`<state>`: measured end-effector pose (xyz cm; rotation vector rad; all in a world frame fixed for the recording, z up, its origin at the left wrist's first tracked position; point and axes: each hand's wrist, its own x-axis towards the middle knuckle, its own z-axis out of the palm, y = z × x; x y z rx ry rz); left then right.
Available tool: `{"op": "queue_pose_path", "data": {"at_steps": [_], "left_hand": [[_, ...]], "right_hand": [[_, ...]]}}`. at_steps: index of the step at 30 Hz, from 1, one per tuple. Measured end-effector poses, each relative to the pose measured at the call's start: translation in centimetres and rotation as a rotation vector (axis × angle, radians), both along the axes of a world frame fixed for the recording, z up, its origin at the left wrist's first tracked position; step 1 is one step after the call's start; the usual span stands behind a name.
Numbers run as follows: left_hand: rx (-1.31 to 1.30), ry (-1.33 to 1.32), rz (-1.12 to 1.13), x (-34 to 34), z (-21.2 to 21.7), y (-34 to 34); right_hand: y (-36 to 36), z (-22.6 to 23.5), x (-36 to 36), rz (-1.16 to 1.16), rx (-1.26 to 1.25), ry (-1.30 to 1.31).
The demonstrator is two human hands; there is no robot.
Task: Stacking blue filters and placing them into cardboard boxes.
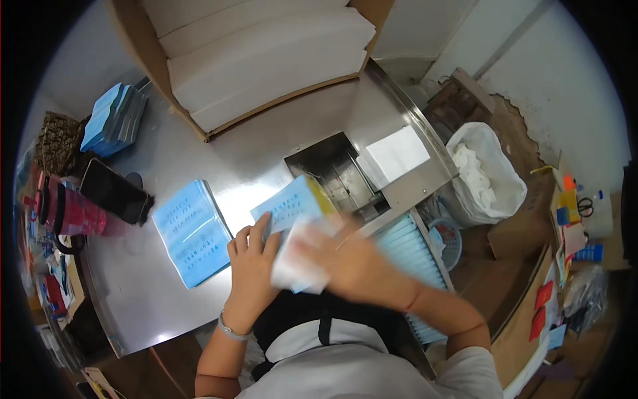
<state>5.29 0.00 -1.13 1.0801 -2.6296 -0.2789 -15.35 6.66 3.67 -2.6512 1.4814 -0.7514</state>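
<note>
In front of me on the metal table lies a blue printed plastic pouch (286,205) with a yellow edge. My left hand (251,256) grips its left side, fingers curled at the edge. My right hand (362,263), smeared by motion, holds a white folded paper stack (298,261) against the pouch's near part. The fingers under the stack are hidden. Left of that lies a flat pile of blue printed pouches (193,233). Beyond my right hand, a white paper stack (397,154) rests beside a rectangular opening (339,169) in the tabletop.
A cardboard box (199,130) of white paper stacks stands at the back. On the left are a phone (114,191), a pink jug (80,214) and upright blue packs (109,123). At right are a lined bin (488,176) and a tray of blue packs (412,249).
</note>
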Motion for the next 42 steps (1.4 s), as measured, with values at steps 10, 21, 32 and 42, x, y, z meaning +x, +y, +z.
{"op": "queue_pose_path", "data": {"at_steps": [10, 21, 32, 42], "left_hand": [[-0.134, 0.108, 0.124, -1.5, -0.8, 1.6], [-0.118, -0.136, 0.096, -4.0, 1.3, -1.3], [0.052, 0.099, 0.028, -2.9, 0.9, 1.1], [0.345, 0.235, -0.086, -1.7, 1.2, -2.0]], "right_hand": [[-5.0, -5.1, 1.7, 0.013, 0.019, -0.182], [-5.3, -3.2, -8.5, -0.754, -0.396, 0.123], [-4.4, -1.3, -12.1, -0.572, -0.17, -0.128], [-1.5, -5.1, 1.4, -0.218, -0.128, -0.028]]}}
